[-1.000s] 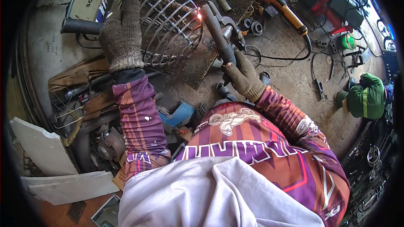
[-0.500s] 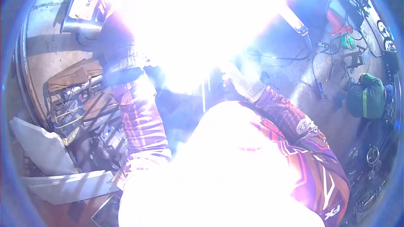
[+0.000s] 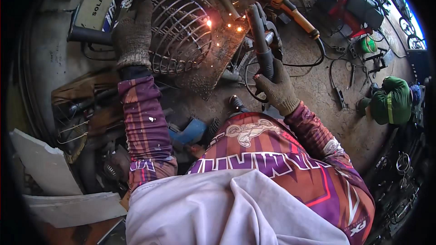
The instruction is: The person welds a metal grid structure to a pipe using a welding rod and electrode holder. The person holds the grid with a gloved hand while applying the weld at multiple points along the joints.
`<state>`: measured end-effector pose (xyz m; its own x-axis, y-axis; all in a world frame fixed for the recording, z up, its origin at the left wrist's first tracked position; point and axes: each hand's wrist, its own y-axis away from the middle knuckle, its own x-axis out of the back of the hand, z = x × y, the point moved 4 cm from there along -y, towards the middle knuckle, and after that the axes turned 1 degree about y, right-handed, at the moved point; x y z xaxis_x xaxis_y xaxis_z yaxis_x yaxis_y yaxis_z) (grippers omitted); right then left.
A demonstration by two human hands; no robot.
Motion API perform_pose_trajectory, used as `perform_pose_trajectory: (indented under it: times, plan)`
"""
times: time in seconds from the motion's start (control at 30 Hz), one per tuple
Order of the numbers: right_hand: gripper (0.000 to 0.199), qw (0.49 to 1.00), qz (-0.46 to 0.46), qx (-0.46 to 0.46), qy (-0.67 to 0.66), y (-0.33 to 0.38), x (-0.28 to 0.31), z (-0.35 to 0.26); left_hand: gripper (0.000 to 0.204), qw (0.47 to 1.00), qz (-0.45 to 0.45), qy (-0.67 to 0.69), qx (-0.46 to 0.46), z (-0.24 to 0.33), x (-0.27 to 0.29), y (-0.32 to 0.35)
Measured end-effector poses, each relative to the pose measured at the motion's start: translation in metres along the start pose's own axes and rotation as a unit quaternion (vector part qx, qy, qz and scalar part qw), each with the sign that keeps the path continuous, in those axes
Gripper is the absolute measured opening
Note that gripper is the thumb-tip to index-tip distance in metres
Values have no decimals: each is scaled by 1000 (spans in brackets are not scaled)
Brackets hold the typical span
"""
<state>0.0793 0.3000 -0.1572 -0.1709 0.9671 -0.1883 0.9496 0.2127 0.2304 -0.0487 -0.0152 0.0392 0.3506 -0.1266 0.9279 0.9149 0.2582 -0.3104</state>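
Observation:
A rounded cage of welded metal rods [image 3: 181,31] lies on a rusty, spatter-covered work plate [image 3: 200,79]. A red-hot spot glows on the cage's right side, and bright sparks scatter near it. My right hand [image 3: 278,88], in a knitted glove, is closed around the black handle of a welding electrode holder [image 3: 259,31]. The holder's jaw end points away from me, right of the cage. My gloved left hand [image 3: 132,36] is at the cage's left side, its fingers reaching away from me; their grip is hard to make out.
An orange corded power tool [image 3: 277,2] lies at the far right of the plate. A pale box-shaped machine [image 3: 96,4] stands at left. White panels [image 3: 50,161] and scrap lie lower left. Rightward are cables, a green spool [image 3: 369,44] and a person in green [image 3: 394,102].
The blinding white arc glare has gone, leaving a glowing spot and flying sparks. The cage, plate and electrode holder now show. Both arms stay in nearly the same place.

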Motion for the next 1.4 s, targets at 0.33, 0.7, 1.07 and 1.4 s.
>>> perform_pose_trajectory:
  times: [0.33,0.7,1.07,1.4]
  plan:
    - [45,1000,-23,19,-9,21,38,-18,62,993,-63,-46,89,1,-9,-16]
    - [64,963,-7,131,235,35,68,-44,50,995,-28,-80,54,9,-2,-3]
    - [48,965,-100,146,196,54,70,-62,34,986,156,36,48,36,39,128]
    - [29,971,-235,49,11,49,36,-88,31,836,-246,490,-18,175,-30,303]
